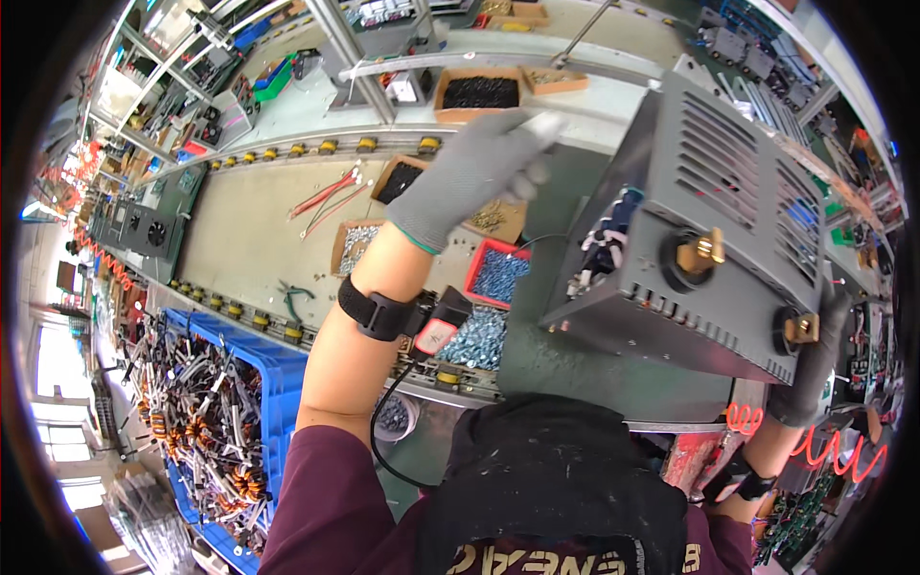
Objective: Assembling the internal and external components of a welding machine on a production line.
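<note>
A grey metal machine casing [738,163] with slotted vents stands tilted on the green work surface at the right. Two round black sockets with brass terminals [700,251] show on its near panel, and wiring is visible through its open left side. My right hand [815,359], in a dark grey glove, grips the casing's right edge; its fingers are partly hidden. My left hand [484,172], in a grey glove, is raised left of the casing above the parts boxes. Its fingers look apart and slightly blurred, with a whitish tip on the foremost.
A red tray [498,272] of blue screws and a pile of silvery fasteners [476,337] lie left of the casing. Pliers [293,297] and red cables [326,198] lie farther left. A blue crate [278,383] holds many cable parts. A metal rail [498,59] crosses beyond.
</note>
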Action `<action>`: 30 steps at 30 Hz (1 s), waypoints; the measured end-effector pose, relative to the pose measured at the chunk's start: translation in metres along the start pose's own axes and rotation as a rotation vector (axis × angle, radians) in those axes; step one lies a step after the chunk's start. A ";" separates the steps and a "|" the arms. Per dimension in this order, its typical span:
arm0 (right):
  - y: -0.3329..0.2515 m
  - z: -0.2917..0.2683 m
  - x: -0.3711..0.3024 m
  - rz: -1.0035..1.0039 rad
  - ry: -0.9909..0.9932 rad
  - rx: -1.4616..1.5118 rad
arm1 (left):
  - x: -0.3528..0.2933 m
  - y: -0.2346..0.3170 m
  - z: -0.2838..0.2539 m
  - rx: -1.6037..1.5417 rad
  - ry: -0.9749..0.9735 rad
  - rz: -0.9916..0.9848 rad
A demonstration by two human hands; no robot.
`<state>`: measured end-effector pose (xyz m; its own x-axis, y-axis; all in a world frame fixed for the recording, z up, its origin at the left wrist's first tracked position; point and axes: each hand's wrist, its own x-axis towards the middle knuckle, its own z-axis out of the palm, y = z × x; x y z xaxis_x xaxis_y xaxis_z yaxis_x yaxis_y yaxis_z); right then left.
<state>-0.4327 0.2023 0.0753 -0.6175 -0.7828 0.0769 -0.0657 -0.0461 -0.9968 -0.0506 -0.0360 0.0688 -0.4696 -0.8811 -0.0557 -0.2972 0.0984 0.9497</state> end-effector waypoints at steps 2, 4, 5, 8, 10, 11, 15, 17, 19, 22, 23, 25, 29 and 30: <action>0.006 -0.017 -0.008 -0.075 0.034 -0.026 | 0.004 -0.067 -0.031 0.093 0.119 -0.133; 0.017 -0.037 -0.014 0.064 0.225 0.090 | -0.002 -0.146 -0.054 0.201 0.179 -0.335; 0.022 -0.046 -0.017 0.078 0.330 0.033 | -0.007 -0.185 -0.060 0.300 0.208 -0.423; 0.046 -0.064 -0.033 0.120 0.415 0.011 | -0.026 -0.285 -0.056 0.374 0.212 -0.660; 0.059 -0.070 -0.047 0.163 0.460 -0.029 | -0.028 -0.328 -0.044 0.580 0.241 -0.702; 0.066 -0.072 -0.054 0.193 0.484 -0.048 | -0.029 -0.342 -0.040 0.634 0.272 -0.699; 0.085 -0.072 -0.092 0.317 0.587 -0.103 | -0.032 -0.366 -0.049 0.677 0.383 -0.646; 0.092 -0.071 -0.110 0.377 0.628 -0.120 | -0.039 -0.367 -0.061 0.328 0.250 -0.669; 0.097 -0.069 -0.126 0.423 0.655 -0.131 | -0.044 -0.368 -0.065 -0.114 0.075 -0.798; 0.100 -0.068 -0.141 0.470 0.678 -0.149 | -0.046 -0.364 -0.058 0.616 0.031 -0.618; 0.101 -0.068 -0.144 0.476 0.682 -0.150 | -0.042 -0.362 -0.054 0.745 0.034 -0.583; 0.102 -0.069 -0.149 0.483 0.694 -0.161 | -0.030 -0.357 -0.047 0.965 -0.020 -0.688; 0.104 -0.071 -0.156 0.489 0.696 -0.159 | -0.017 -0.351 -0.035 1.128 -0.185 -0.890; 0.104 -0.070 -0.158 0.484 0.696 -0.158 | -0.018 -0.354 -0.031 1.149 -0.193 -0.902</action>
<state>-0.3970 0.3645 -0.0390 -0.9422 -0.1332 -0.3075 0.2523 0.3218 -0.9126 0.0887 -0.0689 -0.2565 0.1550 -0.7774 -0.6096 -0.9817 -0.0524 -0.1829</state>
